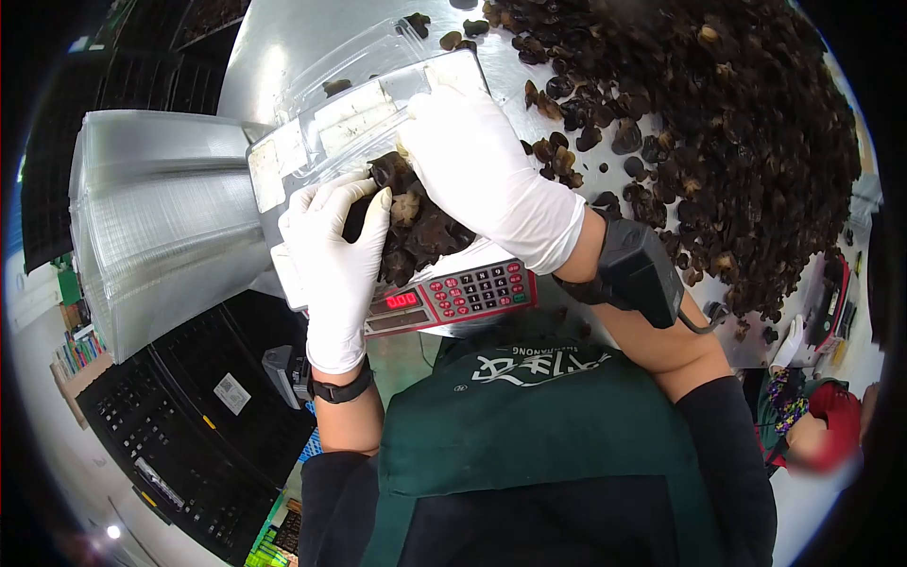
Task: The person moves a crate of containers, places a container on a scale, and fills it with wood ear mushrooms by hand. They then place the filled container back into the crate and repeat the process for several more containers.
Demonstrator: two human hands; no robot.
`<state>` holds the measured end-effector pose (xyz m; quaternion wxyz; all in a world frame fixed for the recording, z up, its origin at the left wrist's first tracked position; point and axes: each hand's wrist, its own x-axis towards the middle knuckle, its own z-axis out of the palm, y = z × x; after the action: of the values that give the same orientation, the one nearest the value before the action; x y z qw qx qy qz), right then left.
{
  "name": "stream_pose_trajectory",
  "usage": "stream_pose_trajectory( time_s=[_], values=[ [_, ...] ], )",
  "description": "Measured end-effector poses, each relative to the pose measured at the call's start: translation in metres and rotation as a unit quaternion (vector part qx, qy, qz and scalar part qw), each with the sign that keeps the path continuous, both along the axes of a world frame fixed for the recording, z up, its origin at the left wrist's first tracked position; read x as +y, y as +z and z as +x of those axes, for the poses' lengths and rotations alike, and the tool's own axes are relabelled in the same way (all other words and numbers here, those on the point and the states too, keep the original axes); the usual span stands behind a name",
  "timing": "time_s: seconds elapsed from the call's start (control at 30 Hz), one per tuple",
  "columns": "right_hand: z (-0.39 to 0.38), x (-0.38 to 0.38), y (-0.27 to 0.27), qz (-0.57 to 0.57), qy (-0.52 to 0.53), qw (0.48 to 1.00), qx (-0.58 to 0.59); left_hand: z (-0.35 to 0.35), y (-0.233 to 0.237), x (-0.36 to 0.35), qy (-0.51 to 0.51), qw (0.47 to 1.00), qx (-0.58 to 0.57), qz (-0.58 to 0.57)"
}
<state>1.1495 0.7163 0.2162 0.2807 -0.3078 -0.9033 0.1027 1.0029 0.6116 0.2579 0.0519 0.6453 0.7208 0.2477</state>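
Observation:
Dark wood ear mushrooms (430,236) lie heaped on a scale (267,180) in front of me, apparently in a clear plastic container whose edges are partly hidden. White-gloved, my left hand (335,250) curls its thumb and fingers around the near-left side of the heap, touching mushrooms. My right hand (487,175), also gloved, reaches over the heap from the right with its fingers bent closed; whatever is under its fingertips is hidden. The scale's red keypad panel (477,291) shows 0.00 on its display.
A large pile of wood ear mushrooms (718,142) covers the right of the metal table (269,71). Nested clear plastic containers (170,217) stand at the left. Black crates (189,416) sit below them. Another person (817,425) works at the far right.

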Motion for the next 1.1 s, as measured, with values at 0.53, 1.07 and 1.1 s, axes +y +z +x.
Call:
stream_pose_trajectory(
  time_s=[0.53, 1.07, 1.1],
  values=[
    [0.006, 0.012, 0.022, -0.152, 0.011, 0.970, 0.188, -0.008, 0.010, -0.001, 0.068, 0.983, -0.172, 0.009],
    [0.109, -0.041, 0.022, -0.477, -0.089, 0.851, 0.200, -0.077, 0.030, 0.027, 0.041, 0.937, -0.331, 0.102],
    [0.110, -0.039, 0.024, -0.510, -0.083, 0.833, 0.199, -0.064, 0.044, 0.008, 0.032, 0.935, -0.340, 0.090]
  ],
)
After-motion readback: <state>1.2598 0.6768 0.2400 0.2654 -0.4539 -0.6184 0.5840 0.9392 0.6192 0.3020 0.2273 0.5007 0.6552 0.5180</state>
